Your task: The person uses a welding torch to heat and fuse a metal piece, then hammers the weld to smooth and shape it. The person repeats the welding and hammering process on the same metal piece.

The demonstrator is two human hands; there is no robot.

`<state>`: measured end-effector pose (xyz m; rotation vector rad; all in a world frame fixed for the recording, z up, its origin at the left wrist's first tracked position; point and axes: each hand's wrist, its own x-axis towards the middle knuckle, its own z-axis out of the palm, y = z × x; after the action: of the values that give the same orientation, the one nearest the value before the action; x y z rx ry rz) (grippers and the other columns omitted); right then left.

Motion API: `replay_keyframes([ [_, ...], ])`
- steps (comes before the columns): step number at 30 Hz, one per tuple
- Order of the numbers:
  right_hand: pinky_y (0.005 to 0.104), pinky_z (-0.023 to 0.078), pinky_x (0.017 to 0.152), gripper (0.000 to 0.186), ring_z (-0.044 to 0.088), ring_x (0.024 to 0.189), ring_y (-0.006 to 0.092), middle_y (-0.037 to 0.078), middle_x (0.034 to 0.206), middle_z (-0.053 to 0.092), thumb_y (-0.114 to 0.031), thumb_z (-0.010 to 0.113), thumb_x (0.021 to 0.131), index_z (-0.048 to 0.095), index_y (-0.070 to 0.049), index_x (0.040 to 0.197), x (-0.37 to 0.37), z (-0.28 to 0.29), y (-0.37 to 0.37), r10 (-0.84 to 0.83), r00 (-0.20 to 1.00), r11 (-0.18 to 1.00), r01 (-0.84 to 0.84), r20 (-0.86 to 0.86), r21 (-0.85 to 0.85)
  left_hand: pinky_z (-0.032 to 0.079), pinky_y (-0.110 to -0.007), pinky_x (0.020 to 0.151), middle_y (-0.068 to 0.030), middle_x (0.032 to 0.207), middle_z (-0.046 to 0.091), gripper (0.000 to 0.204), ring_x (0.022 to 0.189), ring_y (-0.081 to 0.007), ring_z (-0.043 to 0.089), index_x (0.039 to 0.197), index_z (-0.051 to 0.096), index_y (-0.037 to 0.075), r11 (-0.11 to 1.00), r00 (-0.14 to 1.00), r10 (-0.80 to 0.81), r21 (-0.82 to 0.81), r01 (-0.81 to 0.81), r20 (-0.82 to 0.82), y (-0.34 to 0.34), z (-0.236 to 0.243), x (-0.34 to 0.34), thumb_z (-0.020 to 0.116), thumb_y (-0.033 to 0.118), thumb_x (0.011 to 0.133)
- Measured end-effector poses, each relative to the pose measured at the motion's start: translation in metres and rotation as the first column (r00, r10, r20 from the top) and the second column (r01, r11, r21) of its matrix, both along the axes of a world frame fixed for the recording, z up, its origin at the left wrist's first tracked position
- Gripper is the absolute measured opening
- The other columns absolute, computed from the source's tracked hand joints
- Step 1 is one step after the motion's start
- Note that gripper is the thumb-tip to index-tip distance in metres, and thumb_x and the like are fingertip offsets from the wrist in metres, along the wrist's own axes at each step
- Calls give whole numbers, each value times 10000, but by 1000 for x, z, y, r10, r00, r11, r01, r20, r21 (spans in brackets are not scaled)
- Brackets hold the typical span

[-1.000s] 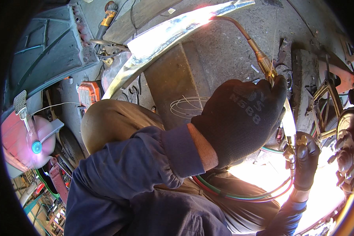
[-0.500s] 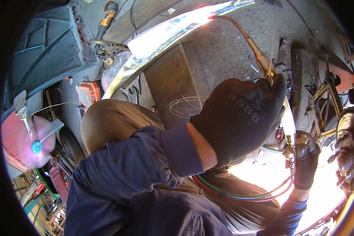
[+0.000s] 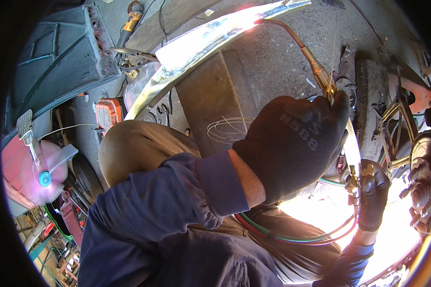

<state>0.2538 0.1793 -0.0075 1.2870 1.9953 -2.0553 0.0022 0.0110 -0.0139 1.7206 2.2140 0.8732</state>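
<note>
Nearest, at centre frame, I record the left hand [image 3: 294, 143] in a black knitted glove, clamped on a slender torch with a brass neck and bent copper tube [image 3: 323, 76]. The right hand [image 3: 374, 196], dark-gloved, lower right, is closed about the torch's valve end, thumb by a small brass knob [image 3: 367, 171]; its far fingers are hidden. The hands are apart from each other. Paired red and green rubber hoses [image 3: 292, 238] loop below. The torch crosses the upper right; its tip meets a red-white glow at the edge of a curved, shiny metal panel [image 3: 191, 50], top centre. I cannot tell whether tip and panel touch.

In my judgement, the step in hand is heating the panel's edge. The next move calls for steady wrists, controlled tip travel and slack hoses.

Farther off, upper left, lies a yellow-and-black angle grinder [image 3: 128, 25].
</note>
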Motion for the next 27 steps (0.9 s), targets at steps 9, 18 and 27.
replay_keyframes([
  [9, 247, 504, 500, 721, 678, 596, 127, 86, 812, 742, -663, 759, 990, 695, 0, 1266, -2, 2, 1, -1, 1000, 1000, 2, 16, -10, 594, -383, 852, -67, 1079, 755, 598, 924, -253, 759, 1497, 541, -46, 998, 998, 44, -43, -43, 34, -2, 1, 1, 711, 170, 966],
  [18, 224, 425, 469, 693, 587, 559, 72, 28, 769, 683, -686, 711, 1020, 690, -35, 1255, 2, -2, -4, -17, 1000, 999, 16, 21, 42, 606, -401, 803, -91, 1047, 751, 621, 918, -273, 758, 1473, 546, -67, 999, 1000, 11, 32, -12, 29, -1, -1, 0, 736, 174, 933],
  [27, 224, 433, 470, 693, 592, 564, 71, 31, 780, 691, -682, 702, 1028, 692, -27, 1254, -1, -2, -4, -15, 1000, 999, 14, 9, 50, 606, -401, 789, -97, 1032, 747, 625, 907, -283, 755, 1443, 564, -90, 1000, 999, 25, 2, -25, 27, -2, 3, -2, 749, 165, 904],
])
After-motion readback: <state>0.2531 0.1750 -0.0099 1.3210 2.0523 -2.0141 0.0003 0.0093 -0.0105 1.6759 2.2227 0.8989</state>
